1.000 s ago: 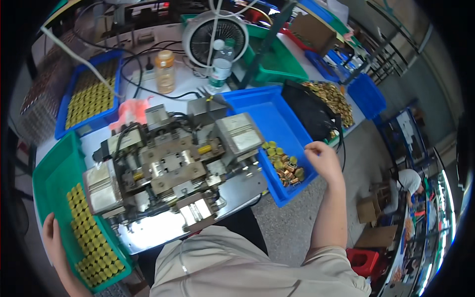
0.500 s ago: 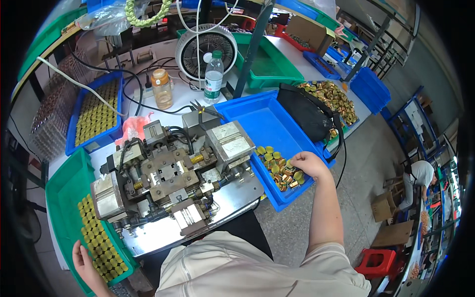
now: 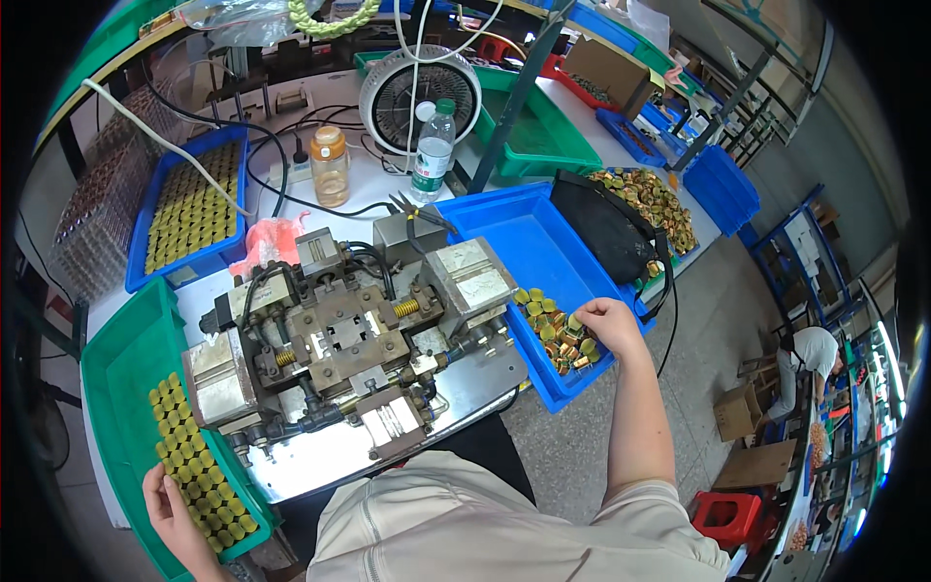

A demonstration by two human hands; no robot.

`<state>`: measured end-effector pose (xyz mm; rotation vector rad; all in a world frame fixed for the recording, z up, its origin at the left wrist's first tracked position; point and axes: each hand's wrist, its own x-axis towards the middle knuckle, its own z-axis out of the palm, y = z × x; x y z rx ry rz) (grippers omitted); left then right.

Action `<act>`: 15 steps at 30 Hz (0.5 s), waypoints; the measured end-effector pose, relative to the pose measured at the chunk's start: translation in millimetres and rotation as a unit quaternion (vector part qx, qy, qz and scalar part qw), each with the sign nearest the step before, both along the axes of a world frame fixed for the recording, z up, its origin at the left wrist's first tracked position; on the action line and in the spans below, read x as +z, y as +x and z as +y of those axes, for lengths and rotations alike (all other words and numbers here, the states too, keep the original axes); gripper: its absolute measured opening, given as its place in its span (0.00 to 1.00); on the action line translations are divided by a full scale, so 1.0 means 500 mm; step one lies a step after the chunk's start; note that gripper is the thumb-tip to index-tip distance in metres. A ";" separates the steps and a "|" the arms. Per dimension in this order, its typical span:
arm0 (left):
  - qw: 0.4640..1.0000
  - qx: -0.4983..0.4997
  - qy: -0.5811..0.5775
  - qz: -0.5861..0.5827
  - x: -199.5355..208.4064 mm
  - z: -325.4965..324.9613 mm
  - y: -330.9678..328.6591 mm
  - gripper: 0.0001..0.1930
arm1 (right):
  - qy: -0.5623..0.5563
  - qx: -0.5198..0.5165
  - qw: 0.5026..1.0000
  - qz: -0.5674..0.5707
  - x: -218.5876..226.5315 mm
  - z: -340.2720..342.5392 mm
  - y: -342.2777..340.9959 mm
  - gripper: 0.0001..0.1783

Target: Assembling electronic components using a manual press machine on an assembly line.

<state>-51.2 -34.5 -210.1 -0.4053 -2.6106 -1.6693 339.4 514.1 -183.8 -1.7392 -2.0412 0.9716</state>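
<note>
My right hand is over the near right part of a blue tray, thumb and fingertips pinched on a small yellow-topped part. Below it lies a loose pile of similar yellow and copper-coloured parts. At the lower left, my left hand rests by a green tray, its thumb and fingers apart and nothing seen in them. Beside those fingers stand neat rows of yellow-topped parts. Between the two trays sits a metal machine fixture with an open slot at its centre.
Behind the fixture stand pliers, a water bottle, an orange-capped jar and a fan. A black bag leans on the blue tray's far right side. Cables cross the table at left. Another person works far right.
The scene has shifted slightly to the right in view. Both hands stay at about the same places, the right still pinching at the pile, the left still beside the rows.
</note>
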 end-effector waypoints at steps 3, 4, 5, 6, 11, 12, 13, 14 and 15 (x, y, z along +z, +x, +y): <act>1.000 -0.005 -0.004 0.023 0.000 0.006 0.002 0.15 | -0.012 -0.039 0.997 0.070 0.020 -0.009 -0.007 0.11; 0.999 -0.008 -0.002 0.036 0.002 0.012 0.003 0.15 | -0.038 -0.073 0.984 0.159 0.029 -0.013 -0.010 0.12; 0.999 -0.011 -0.001 0.050 0.004 0.017 0.004 0.14 | -0.063 -0.106 0.961 0.246 0.038 -0.016 -0.014 0.13; 0.998 -0.014 0.001 0.064 0.004 0.021 0.005 0.14 | -0.088 -0.138 0.929 0.332 0.044 -0.018 -0.018 0.14; 0.999 -0.014 0.012 0.033 0.001 0.024 0.008 0.11 | -0.148 0.006 0.842 0.519 0.066 -0.015 -0.053 0.17; 0.999 -0.003 0.014 0.031 -0.001 0.023 0.011 0.11 | -0.151 0.015 0.843 0.516 0.074 -0.019 -0.074 0.17; 0.999 -0.010 0.016 0.040 -0.002 0.024 0.014 0.11 | -0.171 0.028 0.834 0.524 0.085 -0.029 -0.098 0.17; 0.999 -0.015 0.019 0.049 -0.002 0.027 0.016 0.11 | -0.191 0.043 0.825 0.530 0.099 -0.043 -0.126 0.17; 0.998 -0.019 0.021 0.058 -0.001 0.029 0.019 0.11 | -0.212 0.058 0.815 0.536 0.112 -0.058 -0.153 0.17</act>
